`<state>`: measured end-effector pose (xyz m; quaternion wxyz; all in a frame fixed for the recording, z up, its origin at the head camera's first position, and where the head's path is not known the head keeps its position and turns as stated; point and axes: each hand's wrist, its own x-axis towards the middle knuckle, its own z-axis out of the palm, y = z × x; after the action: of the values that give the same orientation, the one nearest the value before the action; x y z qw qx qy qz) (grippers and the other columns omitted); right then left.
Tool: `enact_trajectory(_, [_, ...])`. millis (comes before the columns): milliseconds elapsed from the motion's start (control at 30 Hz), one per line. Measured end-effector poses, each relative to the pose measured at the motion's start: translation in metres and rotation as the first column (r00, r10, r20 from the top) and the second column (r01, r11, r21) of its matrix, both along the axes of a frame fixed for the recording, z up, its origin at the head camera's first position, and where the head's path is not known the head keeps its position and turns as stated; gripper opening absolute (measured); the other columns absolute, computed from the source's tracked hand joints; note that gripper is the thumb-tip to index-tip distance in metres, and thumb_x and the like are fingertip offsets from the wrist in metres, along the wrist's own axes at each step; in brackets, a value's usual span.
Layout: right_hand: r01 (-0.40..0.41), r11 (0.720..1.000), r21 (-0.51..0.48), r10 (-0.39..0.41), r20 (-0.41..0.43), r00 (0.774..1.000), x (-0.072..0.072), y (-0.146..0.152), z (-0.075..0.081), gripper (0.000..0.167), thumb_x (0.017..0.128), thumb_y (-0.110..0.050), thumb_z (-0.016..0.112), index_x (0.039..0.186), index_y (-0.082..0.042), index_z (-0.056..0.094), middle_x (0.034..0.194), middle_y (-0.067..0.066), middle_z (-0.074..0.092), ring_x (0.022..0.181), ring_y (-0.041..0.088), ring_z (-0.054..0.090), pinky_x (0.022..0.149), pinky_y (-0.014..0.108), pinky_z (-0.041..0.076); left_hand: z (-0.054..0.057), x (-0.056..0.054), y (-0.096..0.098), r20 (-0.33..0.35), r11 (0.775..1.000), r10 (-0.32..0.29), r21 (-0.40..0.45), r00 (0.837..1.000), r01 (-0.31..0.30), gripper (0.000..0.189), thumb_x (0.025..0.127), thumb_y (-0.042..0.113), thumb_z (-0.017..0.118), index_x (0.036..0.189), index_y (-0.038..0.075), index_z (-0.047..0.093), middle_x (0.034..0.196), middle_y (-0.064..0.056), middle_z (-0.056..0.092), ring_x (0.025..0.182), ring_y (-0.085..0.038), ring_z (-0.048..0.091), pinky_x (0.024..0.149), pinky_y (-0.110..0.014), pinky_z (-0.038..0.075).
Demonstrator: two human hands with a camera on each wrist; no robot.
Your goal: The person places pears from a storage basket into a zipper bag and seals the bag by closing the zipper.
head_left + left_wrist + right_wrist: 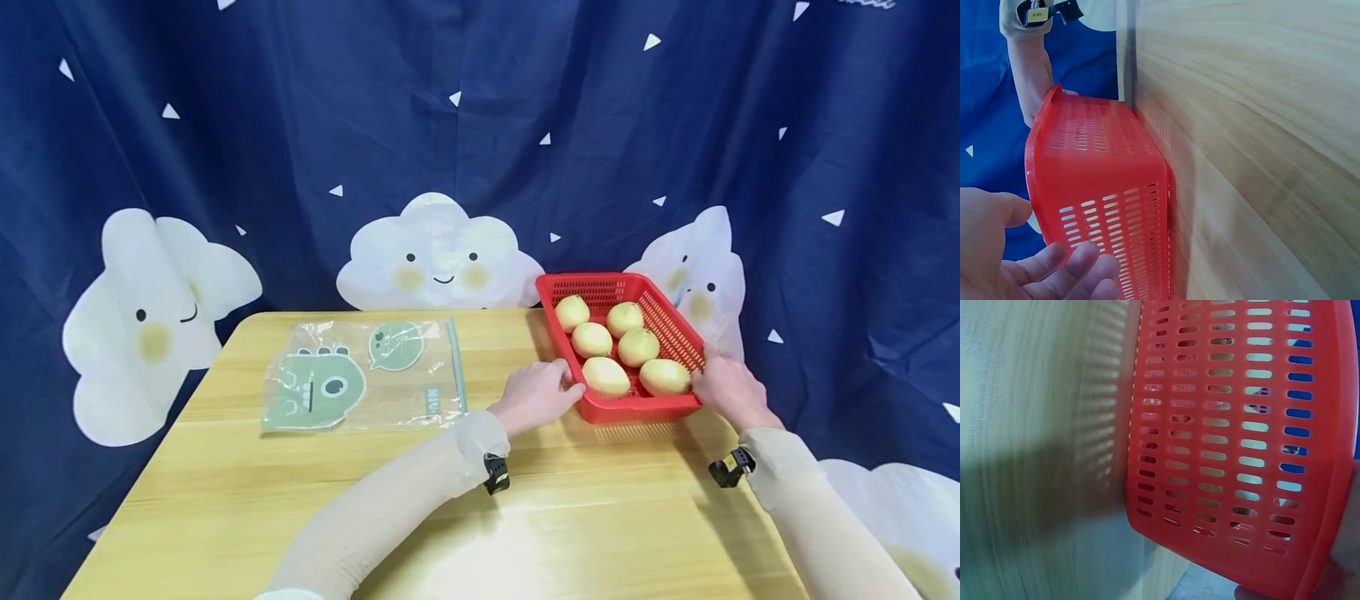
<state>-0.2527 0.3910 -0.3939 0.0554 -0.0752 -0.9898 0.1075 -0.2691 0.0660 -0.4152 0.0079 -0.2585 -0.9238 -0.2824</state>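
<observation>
A red slotted plastic basket is at the far right of the table, its base close to the wood. Several pale yellow, rounded fruits or vegetables lie inside it in loose rows. My left hand holds the rim at the near left corner; in the left wrist view the thumb meets the rim and the fingers bend along the slotted wall. On the opposite side, my right hand grips the rim near the right corner. The right wrist view shows mostly the slotted basket wall, with that hand largely out of frame.
A clear zip bag with green cartoon prints lies flat on the left of the wooden table. Behind the table hangs a dark blue curtain with white clouds and triangles. Both wrists wear small black cameras.
</observation>
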Motion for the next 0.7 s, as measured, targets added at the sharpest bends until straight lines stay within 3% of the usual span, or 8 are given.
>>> enact_trajectory(167, [-0.009,1.0,-0.013,0.009,-0.004,1.0,0.003,0.003,0.002,0.065,0.096,-0.025,0.052,0.15,0.005,0.033,0.131,0.04,0.049,0.109,0.056,0.053,0.072,0.067,0.046,-0.002,0.002,-0.015,0.007,1.0,-0.019,-0.007,1.0,0.019,0.019,0.097,0.042,0.059,0.095,0.024,0.062,0.075,0.012,0.06,0.068,-0.008,0.056,0.058,-0.027,0.044])
enact_trajectory(267, [-0.027,1.0,0.004,0.027,-0.068,0.997,0.007,0.002,0.003,0.061,0.096,-0.027,0.055,0.146,0.004,0.04,0.128,0.037,0.052,0.106,0.054,0.053,0.072,0.067,0.046,-0.003,0.001,-0.031,0.018,0.999,-0.029,-0.026,0.999,0.03,0.019,0.097,0.039,0.06,0.1,0.021,0.065,0.076,0.012,0.061,0.066,-0.007,0.057,0.057,-0.026,0.046])
enact_trajectory(400, [-0.083,0.995,0.051,0.092,-0.193,0.977,0.012,-0.012,0.009,0.051,0.095,-0.026,0.058,0.135,0.004,0.053,0.13,0.034,0.053,0.109,0.055,0.052,0.076,0.07,0.045,-0.007,-0.005,-0.06,0.056,0.998,-0.033,-0.054,0.998,0.036,0.026,0.097,0.037,0.058,0.108,0.015,0.066,0.077,0.007,0.064,0.054,-0.007,0.055,0.047,-0.024,0.046])
enact_trajectory(500, [-0.153,0.986,0.068,0.165,-0.247,0.955,0.013,-0.033,0.019,0.048,0.093,-0.023,0.06,0.132,0.005,0.057,0.135,0.034,0.053,0.117,0.055,0.051,0.089,0.071,0.043,-0.011,-0.013,-0.084,0.065,0.995,-0.013,-0.094,0.998,0.019,0.032,0.097,0.037,0.058,0.113,0.011,0.066,0.086,0.001,0.07,0.048,-0.009,0.056,0.043,-0.026,0.047])
enact_trajectory(700, [-0.291,0.955,0.057,0.295,-0.261,0.919,0.013,-0.075,0.038,0.042,0.092,-0.022,0.064,0.126,0.003,0.063,0.131,0.028,0.06,0.122,0.047,0.054,0.103,0.064,0.042,-0.017,-0.03,-0.119,-0.009,0.975,0.035,-0.221,0.999,-0.036,0.033,0.095,0.036,0.061,0.115,0.01,0.068,0.11,-0.005,0.073,0.077,-0.014,0.065,0.07,-0.033,0.054])
